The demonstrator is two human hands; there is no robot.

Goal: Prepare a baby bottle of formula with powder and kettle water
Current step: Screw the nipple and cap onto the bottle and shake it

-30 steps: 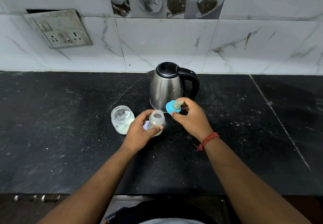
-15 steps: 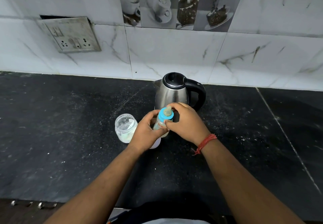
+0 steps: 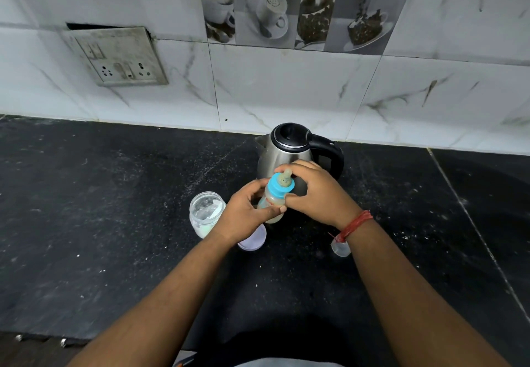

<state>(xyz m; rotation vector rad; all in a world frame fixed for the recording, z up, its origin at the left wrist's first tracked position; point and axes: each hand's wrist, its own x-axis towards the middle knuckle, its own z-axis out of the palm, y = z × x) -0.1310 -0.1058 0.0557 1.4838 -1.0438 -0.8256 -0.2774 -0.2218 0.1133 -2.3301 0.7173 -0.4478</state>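
A black speckled stone countertop [image 3: 100, 223] filled the lower part of the view, backed at twelve o'clock by a wall of white marble-patterned tiles [image 3: 286, 91] with a strip of grey coffee-cup picture tiles [image 3: 286, 8] above them. At ten o'clock on that wall sat a grimy white switch-and-socket plate [image 3: 120, 57].

Near the centre of the counter stood a stainless-steel electric kettle with a black lid and black handle [image 3: 289, 151], its handle pointing toward three o'clock and its spout toward nine.

Just in front of the kettle, at its six o'clock, the small clear baby bottle with pale cloudy liquid [image 3: 272, 204] was held tilted above the counter. The left hand [image 3: 246, 211] wrapped its curled fingers and thumb around the bottle's body. The right hand [image 3: 318, 194] reached in from three o'clock, fingers curled and pinching the round blue screw collar [image 3: 279, 189] that sat on the bottle's neck, with the beige rubber teat [image 3: 285, 179] rising from it.

At nine o'clock from the bottle stood an open clear glass jar holding white powder [image 3: 206, 214], just beside the left wrist. A pale lilac round lid [image 3: 253, 240] lay partly under that wrist. A small clear plastic cap [image 3: 339, 247] lay at five o'clock, beneath a red thread wristband [image 3: 355, 223] on the right wrist.
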